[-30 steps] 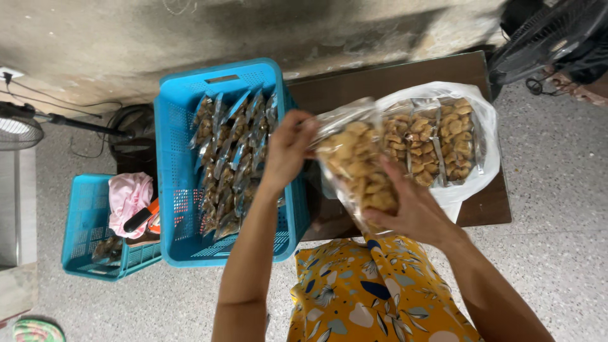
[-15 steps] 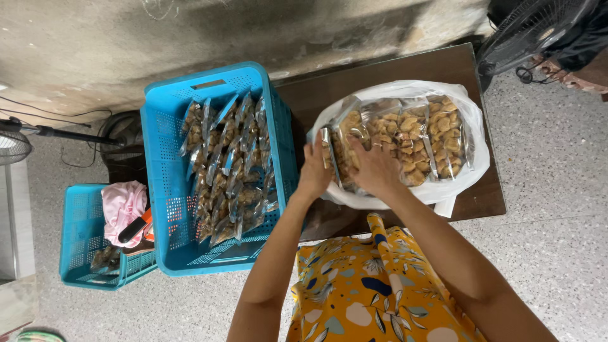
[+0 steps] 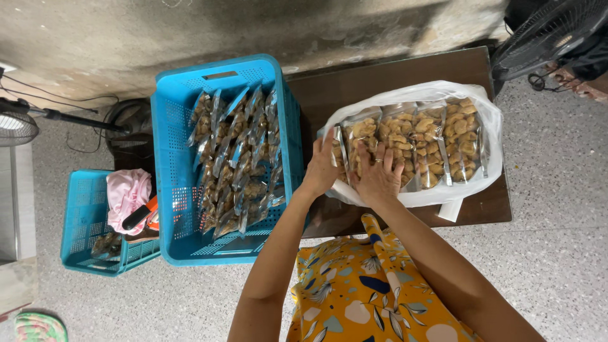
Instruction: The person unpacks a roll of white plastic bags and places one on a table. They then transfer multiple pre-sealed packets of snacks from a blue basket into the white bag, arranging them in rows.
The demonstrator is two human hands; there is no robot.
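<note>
A big white plastic bag [image 3: 486,120] lies open on a dark brown table [image 3: 380,79], filled with clear packets of golden snacks [image 3: 437,142]. My right hand [image 3: 378,174] lies flat on the leftmost snack packet [image 3: 366,132] in that bag. At the bag's left edge, my left hand [image 3: 320,170] presses against the same packet's side. Left of the table stands a large blue crate [image 3: 171,158] packed with several upright snack packets [image 3: 237,158].
A smaller blue crate [image 3: 82,215] at the left holds a pink cloth [image 3: 126,193] and an orange-handled tool [image 3: 144,215]. Fans stand at the far left [image 3: 16,126] and top right [image 3: 544,31]. A concrete wall runs along the top. My yellow patterned clothing [image 3: 361,297] fills the bottom.
My hands have carried a snack packet from above the table edge into the white bag and now press it down there. The left hand has left the blue crate's side.
</note>
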